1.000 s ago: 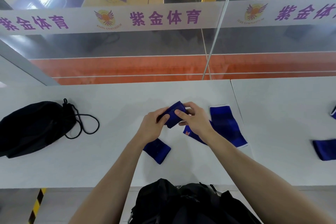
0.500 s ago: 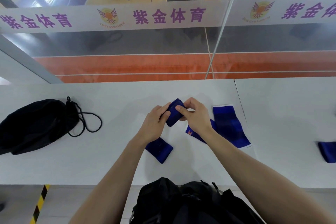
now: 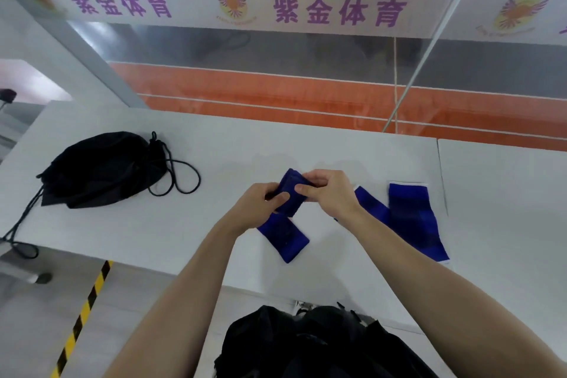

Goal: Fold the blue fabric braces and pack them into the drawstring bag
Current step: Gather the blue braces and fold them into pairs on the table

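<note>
Both hands hold one small blue brace (image 3: pixel 290 193) just above the white table (image 3: pixel 214 181), folded into a compact block. My left hand (image 3: pixel 260 209) pinches its near left side and my right hand (image 3: pixel 329 193) grips its right side. A folded blue brace (image 3: pixel 285 239) lies flat on the table just below my left hand. Two longer blue braces lie to the right: one (image 3: pixel 372 209) partly under my right wrist, the other (image 3: pixel 415 221) beside it. The black drawstring bag (image 3: pixel 101 169) lies at the table's left, its cords (image 3: pixel 181 175) looped toward the middle.
A second white table (image 3: pixel 506 209) adjoins on the right across a narrow seam. A glass barrier with a printed white band (image 3: pixel 276 9) runs behind the tables. A black backpack (image 3: pixel 306 344) sits below the table's near edge. Yellow-black tape (image 3: pixel 82 316) marks the floor at left.
The view has swung left and moved closer, so the braces on the right table have left the frame. My hands keep the same brace between them, fingers shifted slightly on it.
</note>
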{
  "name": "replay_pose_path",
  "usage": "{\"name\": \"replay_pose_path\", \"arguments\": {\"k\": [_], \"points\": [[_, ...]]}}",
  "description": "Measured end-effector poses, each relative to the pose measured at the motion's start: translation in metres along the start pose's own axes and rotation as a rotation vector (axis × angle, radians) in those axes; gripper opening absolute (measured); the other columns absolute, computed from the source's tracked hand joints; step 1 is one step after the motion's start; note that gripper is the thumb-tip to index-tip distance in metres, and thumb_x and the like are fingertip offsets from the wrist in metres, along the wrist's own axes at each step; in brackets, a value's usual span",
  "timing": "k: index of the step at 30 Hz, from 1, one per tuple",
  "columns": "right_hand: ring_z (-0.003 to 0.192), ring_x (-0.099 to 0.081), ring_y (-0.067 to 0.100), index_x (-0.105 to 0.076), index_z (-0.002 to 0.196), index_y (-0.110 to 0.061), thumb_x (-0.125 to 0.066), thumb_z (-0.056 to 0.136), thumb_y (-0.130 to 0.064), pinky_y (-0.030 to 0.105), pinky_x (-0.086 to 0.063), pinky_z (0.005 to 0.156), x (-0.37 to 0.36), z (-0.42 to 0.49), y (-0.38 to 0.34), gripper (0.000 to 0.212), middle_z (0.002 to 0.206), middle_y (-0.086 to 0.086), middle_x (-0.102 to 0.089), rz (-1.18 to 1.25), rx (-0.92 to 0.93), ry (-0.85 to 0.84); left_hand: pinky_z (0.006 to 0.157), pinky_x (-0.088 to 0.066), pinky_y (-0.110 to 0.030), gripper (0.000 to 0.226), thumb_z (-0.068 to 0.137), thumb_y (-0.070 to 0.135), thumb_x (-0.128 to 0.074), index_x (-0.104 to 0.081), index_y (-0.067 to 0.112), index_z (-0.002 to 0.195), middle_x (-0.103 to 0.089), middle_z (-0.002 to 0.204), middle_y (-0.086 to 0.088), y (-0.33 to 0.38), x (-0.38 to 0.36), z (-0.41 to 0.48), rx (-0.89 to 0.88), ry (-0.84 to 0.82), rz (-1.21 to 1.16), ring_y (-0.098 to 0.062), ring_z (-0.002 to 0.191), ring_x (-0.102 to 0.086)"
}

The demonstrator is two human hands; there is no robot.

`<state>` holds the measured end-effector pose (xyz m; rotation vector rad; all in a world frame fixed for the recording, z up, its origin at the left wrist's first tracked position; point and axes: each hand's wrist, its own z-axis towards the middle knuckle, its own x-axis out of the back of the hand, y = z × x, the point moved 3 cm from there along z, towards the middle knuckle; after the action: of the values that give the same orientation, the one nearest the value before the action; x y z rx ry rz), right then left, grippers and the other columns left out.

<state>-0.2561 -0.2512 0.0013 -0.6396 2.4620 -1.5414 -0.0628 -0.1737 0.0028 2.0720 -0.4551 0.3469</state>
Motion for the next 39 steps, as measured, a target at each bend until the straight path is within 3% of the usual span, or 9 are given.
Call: {"name": "replay_pose_path", "arguments": {"k": [8,15,18,22,24,26,31,36,39], "points": [[0.082,-0.085,0.026,-0.079,0.106,-0.013,-0.092,0.087,-0.018,0.042,-0.069,0.083,-0.029,0.011,0.025,0.024,0.097,0.007,-0.085,0.031,-0.214,0.049,0.104,-0.065,-0.050,0.025,0.111,0.032,-0.068,-0.081,0.016,0.125,-0.088,0.107,0.001,-0.036,-0.015,-0.009,0.146,0.144,-0.340,-0.023,0.098,-0.085],[0.067,-0.081,0.017,-0.073,0.081,-0.013,-0.087,0.093,-0.017,0.020,-0.058,0.055,-0.066,0.029,0.025,0.019,0.080,0.003,-0.081,-0.183,-0.159,0.052,0.085,-0.065,-0.038,0.034,0.111,0.043,-0.063,-0.083,0.015,0.109,-0.086,0.094,-0.001,-0.064,0.007,0.015,0.180,0.231,-0.143,-0.020,0.080,-0.082],[0.071,-0.082,0.019,-0.077,0.086,-0.012,-0.082,0.096,-0.018,0.034,-0.066,0.073,-0.077,0.044,0.032,0.013,0.079,0.003,-0.082,-0.244,-0.177,0.053,0.069,-0.054,-0.034,0.043,0.113,0.044,-0.058,-0.076,0.008,0.096,-0.080,0.087,-0.004,-0.079,0.022,0.035,0.174,0.272,0.021,-0.021,0.077,-0.071],[0.112,-0.073,0.023,-0.074,0.133,-0.014,-0.066,0.104,-0.025,0.039,-0.060,0.101,-0.076,0.039,0.055,0.031,0.123,0.002,-0.078,-0.649,-0.083,0.035,0.058,-0.043,-0.029,0.040,0.108,0.039,-0.064,-0.062,0.014,0.076,-0.065,0.074,-0.001,-0.103,0.043,0.064,0.186,0.378,0.140,-0.022,0.068,-0.062],[0.123,-0.069,0.025,-0.069,0.143,-0.016,-0.062,0.107,-0.028,0.038,-0.056,0.105,-0.074,0.031,0.066,0.038,0.137,0.002,-0.072,-0.809,0.013,0.008,0.064,-0.052,-0.033,0.030,0.101,0.041,-0.072,-0.069,0.013,0.092,-0.072,0.085,-0.001,-0.116,0.049,0.073,0.215,0.403,0.262,-0.025,0.078,-0.070],[0.124,-0.067,0.027,-0.064,0.147,-0.018,-0.064,0.105,-0.035,0.039,-0.055,0.103,-0.071,0.024,0.076,0.045,0.139,0.001,-0.068,-0.918,0.036,0.005,0.072,-0.058,-0.039,0.035,0.100,0.048,-0.072,-0.061,0.020,0.117,-0.075,0.096,0.003,-0.128,0.052,0.076,0.260,0.419,0.380,-0.025,0.087,-0.072],[0.110,-0.063,0.027,-0.056,0.127,-0.017,-0.081,0.080,-0.068,0.042,-0.053,0.097,-0.072,0.024,0.094,0.074,0.118,0.002,-0.065,-1.205,-0.115,-0.039,0.066,-0.044,-0.035,0.031,0.103,0.051,-0.071,-0.058,0.023,0.102,-0.065,0.097,0.003,-0.136,0.056,0.079,0.203,0.455,0.542,-0.023,0.081,-0.063],[0.103,-0.065,0.028,-0.063,0.106,-0.016,-0.082,0.091,-0.046,0.038,-0.050,0.092,-0.073,0.032,0.097,0.039,0.108,0.004,-0.067,-1.153,-0.185,-0.093,0.074,-0.052,-0.039,0.025,0.100,0.039,-0.077,-0.064,0.017,0.097,-0.060,0.097,0.001,-0.110,0.046,0.060,-0.123,0.550,0.589,-0.023,0.087,-0.059],[0.106,-0.066,0.030,-0.065,0.100,-0.015,-0.072,0.101,-0.031,0.041,-0.056,0.090,-0.068,0.031,0.092,0.017,0.114,0.008,-0.067,-1.122,-0.158,-0.122,0.094,-0.053,-0.039,0.030,0.098,0.042,-0.077,-0.070,0.019,0.115,-0.067,0.110,0.004,-0.094,0.015,0.061,-0.272,0.267,0.574,-0.022,0.105,-0.063]]}}
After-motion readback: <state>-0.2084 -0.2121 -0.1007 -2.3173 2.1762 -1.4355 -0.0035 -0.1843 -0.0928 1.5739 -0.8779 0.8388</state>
